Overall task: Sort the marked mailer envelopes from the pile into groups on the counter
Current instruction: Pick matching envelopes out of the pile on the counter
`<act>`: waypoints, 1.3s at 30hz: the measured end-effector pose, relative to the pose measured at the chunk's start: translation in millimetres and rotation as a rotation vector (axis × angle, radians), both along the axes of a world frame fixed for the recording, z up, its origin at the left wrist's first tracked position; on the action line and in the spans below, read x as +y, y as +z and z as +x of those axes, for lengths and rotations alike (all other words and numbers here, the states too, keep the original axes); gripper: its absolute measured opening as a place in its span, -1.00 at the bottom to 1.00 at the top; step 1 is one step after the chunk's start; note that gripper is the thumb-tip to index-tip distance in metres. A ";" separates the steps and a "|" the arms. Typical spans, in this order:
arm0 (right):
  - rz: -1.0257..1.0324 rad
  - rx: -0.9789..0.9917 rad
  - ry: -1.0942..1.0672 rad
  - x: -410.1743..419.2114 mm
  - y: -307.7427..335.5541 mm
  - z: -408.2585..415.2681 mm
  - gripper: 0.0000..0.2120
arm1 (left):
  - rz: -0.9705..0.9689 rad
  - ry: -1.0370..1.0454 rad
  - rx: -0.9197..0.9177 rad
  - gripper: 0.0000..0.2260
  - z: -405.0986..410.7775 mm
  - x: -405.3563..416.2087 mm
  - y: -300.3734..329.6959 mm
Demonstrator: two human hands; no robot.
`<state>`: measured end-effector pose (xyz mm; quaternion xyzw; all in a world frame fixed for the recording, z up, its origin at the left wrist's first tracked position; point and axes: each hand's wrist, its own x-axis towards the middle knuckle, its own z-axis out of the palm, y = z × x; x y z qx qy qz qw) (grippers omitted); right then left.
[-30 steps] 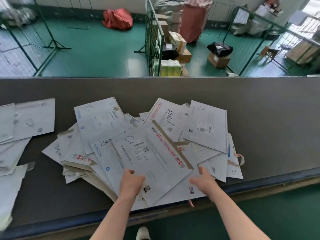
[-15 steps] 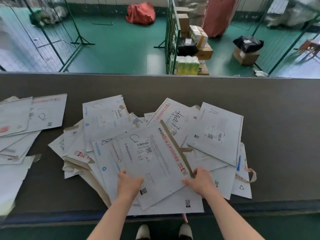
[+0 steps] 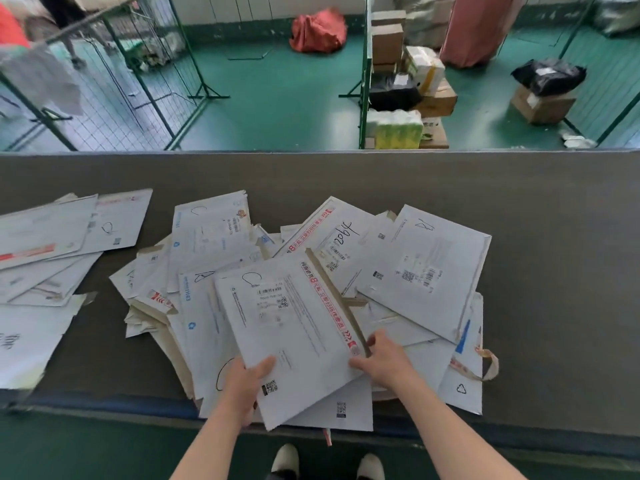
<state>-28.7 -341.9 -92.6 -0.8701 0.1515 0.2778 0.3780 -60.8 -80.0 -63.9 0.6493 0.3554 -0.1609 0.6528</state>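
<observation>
Both hands grip the top mailer envelope (image 3: 294,327) marked "C": left hand (image 3: 247,386) at its near edge, right hand (image 3: 381,358) at its side, to lift it off the pile (image 3: 346,237).

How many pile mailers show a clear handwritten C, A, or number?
C mailers: 2
A mailers: 2
Number mailer (2064): 1
Total: 5, plus one half-hidden mark not counted.

I stand in a parcel sorting depot: my grey table (image 3: 519,202) carries a heap of labelled mailer envelopes (image 3: 294,306), and beyond it lie a green floor (image 3: 277,98), wire-mesh partitions (image 3: 131,98) and cardboard boxes (image 3: 388,43) (some stacked, some loose).
</observation>
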 end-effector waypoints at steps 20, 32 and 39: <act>-0.310 -0.467 0.063 -81.0 -22.7 -27.7 -0.67 | 0.291 0.155 0.179 -0.84 -56.5 17.4 -20.0; -0.326 -0.022 -0.341 -116.5 -20.4 -20.4 -0.34 | 0.245 0.069 0.114 -0.75 -56.6 12.0 -25.2; -0.208 -0.200 -0.472 -106.2 -13.2 -24.4 -0.78 | 0.182 0.029 0.083 -0.71 -46.7 16.4 -21.3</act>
